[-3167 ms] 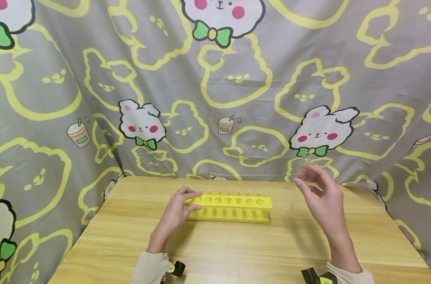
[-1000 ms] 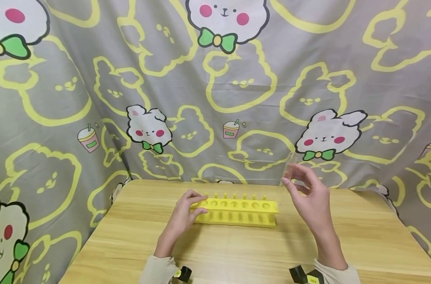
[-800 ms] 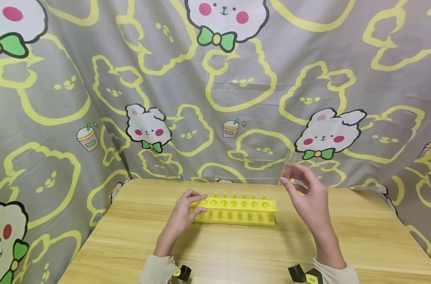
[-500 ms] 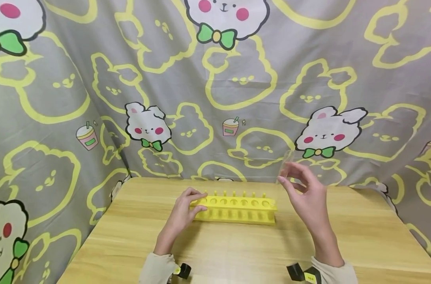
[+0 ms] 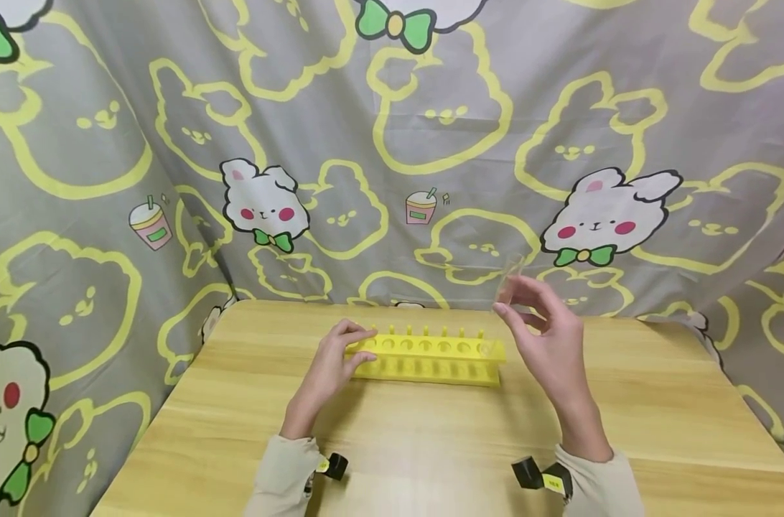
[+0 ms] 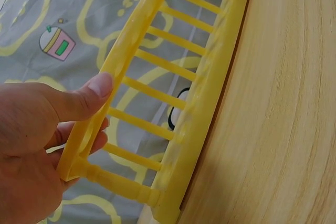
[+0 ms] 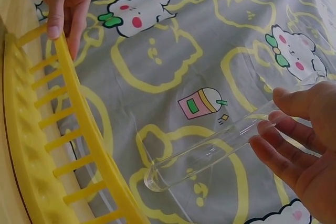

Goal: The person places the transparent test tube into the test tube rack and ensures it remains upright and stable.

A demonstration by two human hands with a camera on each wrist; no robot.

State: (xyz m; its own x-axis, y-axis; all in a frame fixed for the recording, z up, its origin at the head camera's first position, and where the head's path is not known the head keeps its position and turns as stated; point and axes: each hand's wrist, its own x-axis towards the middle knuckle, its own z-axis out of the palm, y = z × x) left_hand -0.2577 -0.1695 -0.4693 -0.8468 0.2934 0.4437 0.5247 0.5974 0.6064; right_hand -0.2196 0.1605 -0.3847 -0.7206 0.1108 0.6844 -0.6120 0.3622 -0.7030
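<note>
A yellow test tube rack point(image 5: 424, 359) stands on the wooden table, with a row of round holes on top and a row of pegs behind them. My left hand point(image 5: 327, 366) grips its left end, thumb on the near side of the top plate, as the left wrist view also shows. My right hand point(image 5: 550, 330) pinches a clear test tube point(image 7: 210, 153) between thumb and fingers. In the right wrist view the tube's rounded closed end points towards the rack. From the head view, the tube is tilted, its lower end near the rack's rightmost hole, partly hard to see.
The wooden table point(image 5: 405, 445) extends on all sides of the rack. A grey curtain point(image 5: 340, 129) with yellow outlines and rabbit prints hangs behind and at both sides. Dark camera mounts point(image 5: 528, 472) sit at both wrists.
My right hand has moved left with the test tube, from beside the rack to its right end, the tube's lower end nearing the rightmost hole. My left hand keeps its grip on the rack.
</note>
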